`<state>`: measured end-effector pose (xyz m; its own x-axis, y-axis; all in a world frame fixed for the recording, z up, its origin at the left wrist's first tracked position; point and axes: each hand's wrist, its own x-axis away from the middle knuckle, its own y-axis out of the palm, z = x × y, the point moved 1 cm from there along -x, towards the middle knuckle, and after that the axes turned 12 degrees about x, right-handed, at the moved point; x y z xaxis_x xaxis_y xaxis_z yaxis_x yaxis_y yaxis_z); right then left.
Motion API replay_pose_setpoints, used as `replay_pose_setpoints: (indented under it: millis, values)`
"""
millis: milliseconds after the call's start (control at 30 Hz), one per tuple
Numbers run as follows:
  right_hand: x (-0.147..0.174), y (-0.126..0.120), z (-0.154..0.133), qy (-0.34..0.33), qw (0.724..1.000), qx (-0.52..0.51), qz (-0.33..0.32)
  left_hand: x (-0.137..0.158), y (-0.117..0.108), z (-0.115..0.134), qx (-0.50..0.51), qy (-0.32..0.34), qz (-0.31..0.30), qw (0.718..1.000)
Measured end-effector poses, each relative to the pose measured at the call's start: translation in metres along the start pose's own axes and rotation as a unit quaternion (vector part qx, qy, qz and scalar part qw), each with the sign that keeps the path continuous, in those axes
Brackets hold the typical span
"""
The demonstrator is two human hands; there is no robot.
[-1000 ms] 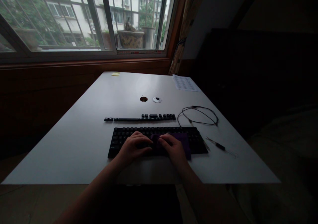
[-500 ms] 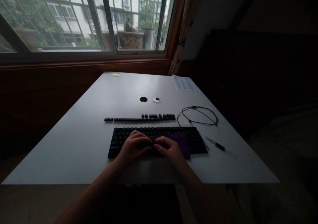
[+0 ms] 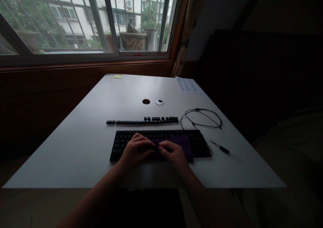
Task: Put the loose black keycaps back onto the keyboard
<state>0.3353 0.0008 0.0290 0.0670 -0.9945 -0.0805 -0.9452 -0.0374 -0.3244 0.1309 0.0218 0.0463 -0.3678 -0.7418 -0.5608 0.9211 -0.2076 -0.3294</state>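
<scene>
A black keyboard [image 3: 118, 144] lies near the front of the white table, with my hands above its middle. My left hand [image 3: 136, 149] is closed in a pinch on a small dark keycap, mostly hidden by the fingers and cloth. Over the right half of the keys drapes a purple cloth [image 3: 185, 145]. My right hand [image 3: 173, 151] pinches a fold of it against the keycap, fingertips meeting those of the left. Behind the keyboard stands a row of loose black keycaps [image 3: 161, 120], including a long space bar [image 3: 130, 122].
Right of the keyboard lies a wire keycap puller [image 3: 224, 150] with a black handle. A coiled black cable [image 3: 214, 112] sits behind it. Farther back are a round table hole [image 3: 146, 101], its white cover [image 3: 159, 102], printed paper [image 3: 188, 85] and yellow sticky notes [image 3: 117, 76].
My right fingertips have shifted slightly, and purple cloth now covers more of the small dark keycap between my hands. The things on the table stay put.
</scene>
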Motion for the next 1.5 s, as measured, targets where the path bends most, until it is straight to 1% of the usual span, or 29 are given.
replay_pose_setpoints:
  millis: [167,233,333,433,500,633,733,933,1067,1167,1233,1400,1500]
  values:
    - [0.0,-0.004,-0.002,-0.025,0.999,0.006,0.036,0.001,-0.001,-0.001,0.011,-0.011,0.016,1.0]
    - [0.001,-0.004,-0.002,-0.035,0.999,0.001,0.036,0.001,0.0,-0.002,0.009,-0.008,0.019,1.0]
    - [0.002,0.0,-0.002,-0.057,0.998,-0.002,0.032,0.001,0.001,-0.003,-0.002,0.009,0.029,1.0]
    - [0.003,0.004,-0.003,-0.071,0.996,0.004,0.052,0.001,0.003,-0.003,-0.023,0.037,0.035,0.998]
    - [0.004,0.007,-0.004,-0.063,0.997,0.004,0.053,0.002,0.004,-0.004,-0.033,0.049,0.035,0.998]
    - [0.004,0.008,-0.004,-0.033,0.999,-0.013,0.025,0.001,0.004,-0.003,-0.036,0.061,0.034,0.997]
    - [0.004,0.007,-0.006,-0.022,0.999,-0.014,0.024,0.001,0.003,-0.001,-0.036,0.065,0.029,0.997]
    - [0.003,0.007,-0.009,-0.03,0.999,0.01,0.038,0.002,0.003,0.0,-0.026,0.049,0.018,0.998]
    - [0.002,0.002,-0.01,-0.008,0.997,0.03,0.069,0.003,0.002,0.001,-0.011,0.03,0.015,0.999]
    - [0.002,-0.002,-0.01,0.0,0.997,0.016,0.081,0.001,-0.001,0.002,-0.01,0.027,0.026,0.999]
    - [0.002,-0.002,-0.01,-0.014,0.997,0.001,0.072,0.0,-0.002,0.002,-0.01,0.029,0.033,0.999]
    - [0.003,0.004,-0.012,-0.077,0.996,-0.016,0.053,0.001,-0.002,-0.001,-0.014,0.044,0.046,0.998]
    - [0.003,0.009,-0.013,-0.071,0.996,-0.025,0.044,0.002,-0.002,-0.004,-0.021,0.058,0.047,0.997]
